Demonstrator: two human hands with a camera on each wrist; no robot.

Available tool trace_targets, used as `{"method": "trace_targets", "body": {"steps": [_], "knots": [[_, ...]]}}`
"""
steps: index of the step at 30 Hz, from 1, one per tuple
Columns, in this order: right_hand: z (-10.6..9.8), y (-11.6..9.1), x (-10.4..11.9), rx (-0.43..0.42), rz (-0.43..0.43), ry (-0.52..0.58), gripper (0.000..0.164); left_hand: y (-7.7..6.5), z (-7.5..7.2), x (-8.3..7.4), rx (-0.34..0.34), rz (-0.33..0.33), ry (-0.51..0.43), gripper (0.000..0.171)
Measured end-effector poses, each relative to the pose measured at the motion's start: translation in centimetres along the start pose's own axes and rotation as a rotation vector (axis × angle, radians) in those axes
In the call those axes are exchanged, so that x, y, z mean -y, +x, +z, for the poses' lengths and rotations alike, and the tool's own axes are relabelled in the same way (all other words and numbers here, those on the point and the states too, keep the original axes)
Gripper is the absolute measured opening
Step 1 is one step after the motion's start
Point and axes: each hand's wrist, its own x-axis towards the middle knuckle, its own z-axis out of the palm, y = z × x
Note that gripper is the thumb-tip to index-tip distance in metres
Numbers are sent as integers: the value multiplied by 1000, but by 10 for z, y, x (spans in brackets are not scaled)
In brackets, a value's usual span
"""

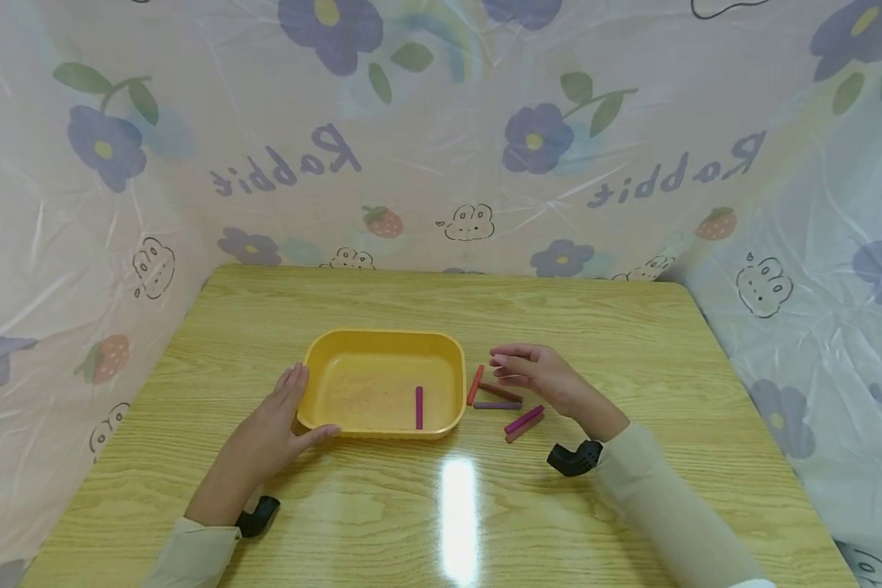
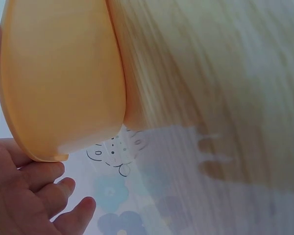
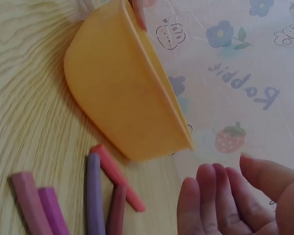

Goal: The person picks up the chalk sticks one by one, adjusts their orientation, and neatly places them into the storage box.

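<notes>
A yellow plastic basin stands on the table, with one magenta crayon lying inside near its right end. My left hand rests against the basin's left side, fingers fairly straight along the wall and thumb at the front rim. To the right of the basin lie several crayons: an orange-red one, a brown one, a purple one, another magenta one and a dusty pink one. Just above and right of them hovers my right hand, fingers loosely bent, holding nothing.
The wood-grain table carries a bright light reflection in front of the basin. A printed plastic sheet with flowers and rabbits hangs behind and at both sides. Black wrist devices sit at both sleeve cuffs.
</notes>
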Motion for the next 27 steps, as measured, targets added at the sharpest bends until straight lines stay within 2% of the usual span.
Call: {"method": "trace_targets", "body": {"steps": [7,14,22,27], "knots": [[-10,-1,-7,-12,2,-169,43,-1,0,1,-4,5,-5,107],[-15,-1,-15,-18,-6,-278,41,-1,1,1,-9,11,0,107],[-10,3,-22,-37,-65,-614,21,0,1,2,-16,14,14,107],[-9,7,-29,-48,-72,-715,17,0,0,1,-14,15,19,107]]}}
